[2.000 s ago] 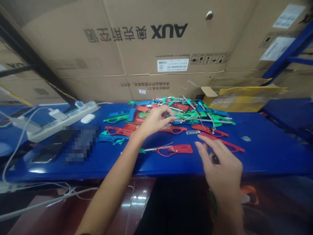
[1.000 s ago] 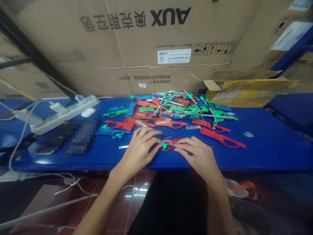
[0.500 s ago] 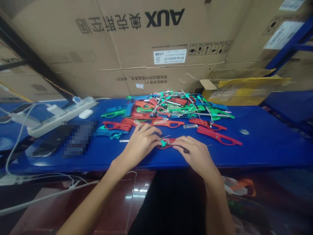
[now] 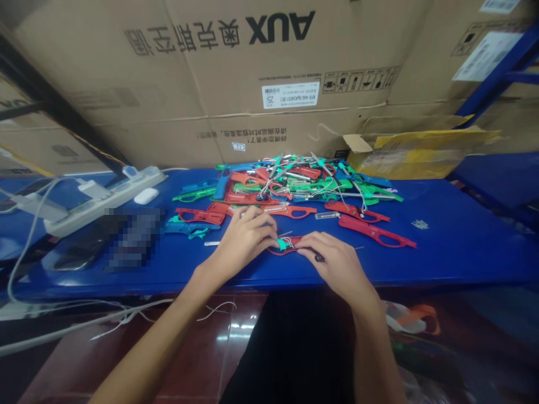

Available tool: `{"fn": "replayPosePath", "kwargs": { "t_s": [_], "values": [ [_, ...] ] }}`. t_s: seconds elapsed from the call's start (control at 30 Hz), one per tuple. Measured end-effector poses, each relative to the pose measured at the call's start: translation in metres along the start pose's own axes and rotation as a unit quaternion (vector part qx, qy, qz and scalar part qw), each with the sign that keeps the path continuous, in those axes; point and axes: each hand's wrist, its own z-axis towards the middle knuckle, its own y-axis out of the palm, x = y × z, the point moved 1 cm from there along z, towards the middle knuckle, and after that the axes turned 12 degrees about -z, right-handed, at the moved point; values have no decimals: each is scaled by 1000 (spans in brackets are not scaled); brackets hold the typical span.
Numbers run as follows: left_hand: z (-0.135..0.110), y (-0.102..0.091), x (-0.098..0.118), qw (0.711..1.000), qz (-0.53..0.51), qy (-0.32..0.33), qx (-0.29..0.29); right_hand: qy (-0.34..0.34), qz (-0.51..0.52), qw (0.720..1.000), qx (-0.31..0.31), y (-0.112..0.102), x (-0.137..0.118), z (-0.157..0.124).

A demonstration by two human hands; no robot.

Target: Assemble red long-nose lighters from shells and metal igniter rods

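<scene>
A red lighter casing half (image 4: pixel 280 251) lies at the near middle of the blue table, a green trigger (image 4: pixel 282 243) and thin white wires in it. My left hand (image 4: pixel 246 238) closes on its left end, thumb and fingertips at the green trigger. Its right end is pinched by my right hand (image 4: pixel 330 255), whose fingers cover that part. A small dark tip (image 4: pixel 319 258) shows under the right fingers; what it belongs to is hidden. Beyond the hands is a heap of lighter parts (image 4: pixel 295 179) in red, green and blue, with metal tubes and wires.
To the right lie a red casing half (image 4: pixel 374 232), a clear fuel tank (image 4: pixel 327 215) and several small pale pieces (image 4: pixel 420 224). A power strip (image 4: pixel 105 201), a white earbud case (image 4: pixel 146 195) and a dark phone (image 4: pixel 80 255) are left. Behind stand cartons (image 4: pixel 236 84) and an opened yellow-taped box (image 4: pixel 421 157).
The view has shifted very slightly. Both hands stay on the red casing, with barely visible finger movement.
</scene>
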Motion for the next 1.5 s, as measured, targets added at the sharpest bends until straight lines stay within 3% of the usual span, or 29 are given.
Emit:
{"fn": "replayPosePath", "kwargs": {
  "t_s": [0.17, 0.6, 0.87, 1.13, 1.5],
  "values": [
    [-1, 2, -4, 999, -38, -12, 11, -1, 5, 1000, 0, 0, 0, 0],
    [-12, 9, 14, 995, 64, 34, 72, -4, 11, 1000, 0, 3, 2, -1],
    [-12, 13, 11, 990, 94, -8, 101, -2, 16, 1000, -4, 3, 2, -1],
    [-18, 13, 11, 993, 61, 7, 105, 3, 7, 1000, -1, 3, 3, -1],
    [-18, 13, 9, 995, 17, -50, 82, 3, 14, 1000, -1, 4, 3, -1]
  ]
}}
